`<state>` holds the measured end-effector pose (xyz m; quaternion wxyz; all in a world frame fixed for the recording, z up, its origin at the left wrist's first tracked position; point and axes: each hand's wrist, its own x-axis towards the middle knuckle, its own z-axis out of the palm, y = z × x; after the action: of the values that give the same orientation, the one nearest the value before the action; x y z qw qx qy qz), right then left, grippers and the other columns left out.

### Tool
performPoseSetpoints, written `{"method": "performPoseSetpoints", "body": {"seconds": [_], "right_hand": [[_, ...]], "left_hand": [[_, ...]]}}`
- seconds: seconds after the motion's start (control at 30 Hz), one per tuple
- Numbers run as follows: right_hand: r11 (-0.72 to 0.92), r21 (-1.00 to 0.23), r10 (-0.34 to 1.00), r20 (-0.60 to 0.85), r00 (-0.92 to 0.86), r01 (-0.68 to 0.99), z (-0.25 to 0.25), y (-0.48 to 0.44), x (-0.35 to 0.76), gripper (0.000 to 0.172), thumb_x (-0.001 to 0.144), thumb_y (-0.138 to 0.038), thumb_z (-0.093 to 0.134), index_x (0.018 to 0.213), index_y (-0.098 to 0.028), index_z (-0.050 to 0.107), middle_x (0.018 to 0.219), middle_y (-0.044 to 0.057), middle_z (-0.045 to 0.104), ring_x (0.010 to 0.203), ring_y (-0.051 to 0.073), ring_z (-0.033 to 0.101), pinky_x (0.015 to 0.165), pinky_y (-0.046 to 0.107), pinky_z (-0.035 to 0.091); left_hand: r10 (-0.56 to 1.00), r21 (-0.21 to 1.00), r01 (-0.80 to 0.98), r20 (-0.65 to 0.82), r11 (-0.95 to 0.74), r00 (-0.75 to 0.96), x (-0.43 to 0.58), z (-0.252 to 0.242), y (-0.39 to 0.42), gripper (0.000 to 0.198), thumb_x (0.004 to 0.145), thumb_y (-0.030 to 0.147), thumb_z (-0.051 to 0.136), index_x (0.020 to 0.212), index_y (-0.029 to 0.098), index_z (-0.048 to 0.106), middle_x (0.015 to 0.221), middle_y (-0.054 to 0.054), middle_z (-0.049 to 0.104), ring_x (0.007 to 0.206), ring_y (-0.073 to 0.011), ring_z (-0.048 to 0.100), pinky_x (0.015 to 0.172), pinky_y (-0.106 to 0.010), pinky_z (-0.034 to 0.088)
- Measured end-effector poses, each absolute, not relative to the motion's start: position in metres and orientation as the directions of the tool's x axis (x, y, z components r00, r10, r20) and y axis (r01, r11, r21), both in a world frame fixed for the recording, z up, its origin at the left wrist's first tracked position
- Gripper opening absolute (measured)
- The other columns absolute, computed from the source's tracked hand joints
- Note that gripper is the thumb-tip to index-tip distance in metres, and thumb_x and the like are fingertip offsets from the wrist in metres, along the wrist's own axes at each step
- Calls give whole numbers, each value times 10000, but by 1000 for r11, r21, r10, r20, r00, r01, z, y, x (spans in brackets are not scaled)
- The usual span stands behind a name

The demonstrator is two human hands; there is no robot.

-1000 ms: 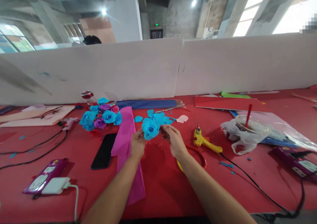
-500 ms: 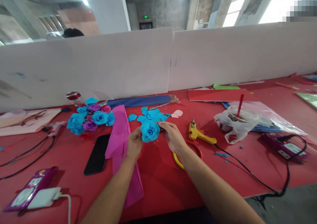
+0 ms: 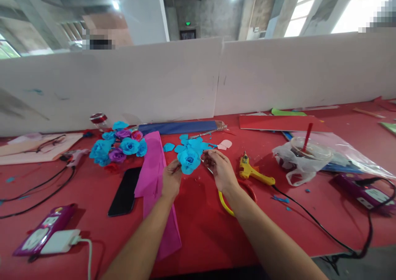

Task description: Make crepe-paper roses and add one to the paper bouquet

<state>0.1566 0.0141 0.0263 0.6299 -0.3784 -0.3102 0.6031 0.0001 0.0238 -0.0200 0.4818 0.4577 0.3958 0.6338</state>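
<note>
Between the left hand (image 3: 172,179) and right hand (image 3: 224,174) sits a blue flower (image 3: 189,161). The left fingers hold it at one side; the right fingers curl close by, but I cannot tell if they grip. A soft hold should stop it squashing. Past the fingers lie loose blue pieces (image 3: 199,143).

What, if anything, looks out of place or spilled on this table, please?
The bagged drink cup stands out: it sits close to a purple power strip, so a spill might be risky. Small blue scraps lie loose near the glue gun. The held flower looks intact. Nothing looks spilled.
</note>
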Motion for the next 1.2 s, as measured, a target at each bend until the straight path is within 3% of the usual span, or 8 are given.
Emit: {"method": "performPoseSetpoints", "body": {"seconds": [0.17, 0.4, 0.77, 0.9, 1.07, 1.2], "right_hand": [[52, -931, 998, 65, -23, -361, 17, 12, 147, 175, 621, -238, 728, 796, -228, 732, 760, -11, 697, 682, 142, 574, 703, 277, 445], [181, -916, 978, 205, -31, -357, 14, 9, 137, 90, 640, -267, 724, 726, -244, 737, 762, -6, 694, 733, 180, 592, 720, 308, 471], [305, -917, 940, 334, -75, -258, 14, 10, 139, 54, 677, -297, 742, 719, -264, 742, 843, 11, 653, 790, 184, 561, 765, 314, 468], [295, -917, 939, 330, -96, -267, 14, 10, 140, 88, 680, -330, 745, 730, -258, 735, 863, 16, 655, 826, 198, 573, 788, 329, 470], [287, -920, 938, 326, -117, -265, 10, 10, 140, 153, 660, -342, 773, 776, -256, 725, 913, 16, 652, 831, 191, 576, 781, 315, 460], [253, -921, 945, 301, -126, -297, 13, 6, 141, 444, 581, -331, 837, 989, -283, 668, 945, 12, 645, 824, 185, 579, 768, 315, 460]], "left_hand": [[952, 931, -203, 289, -304, -99, 3, -13, 18, 139, 714, 233, 665, 827, 216, 742, 815, -7, 704, 794, -176, 602, 811, -312, 476], [952, 946, -115, 292, -302, -92, 6, -18, 12, 86, 724, 239, 651, 731, 212, 733, 705, 11, 665, 709, -162, 563, 716, -287, 460], [961, 941, -210, 242, -267, -136, 11, -15, 10, 102, 688, 283, 692, 709, 194, 738, 652, 13, 649, 645, -153, 555, 669, -287, 465], [965, 923, -279, 245, -263, -99, 12, -14, 10, 105, 686, 274, 702, 738, 192, 745, 677, 9, 664, 674, -156, 564, 698, -295, 469], [956, 928, -240, 261, -286, -132, 10, -19, 13, 79, 683, 251, 708, 740, 206, 739, 706, 18, 663, 685, -149, 552, 705, -285, 460], [951, 926, -246, 244, -286, -189, 10, -17, 13, 111, 675, 292, 717, 708, 186, 715, 705, 2, 651, 695, -158, 553, 702, -292, 459]]}}
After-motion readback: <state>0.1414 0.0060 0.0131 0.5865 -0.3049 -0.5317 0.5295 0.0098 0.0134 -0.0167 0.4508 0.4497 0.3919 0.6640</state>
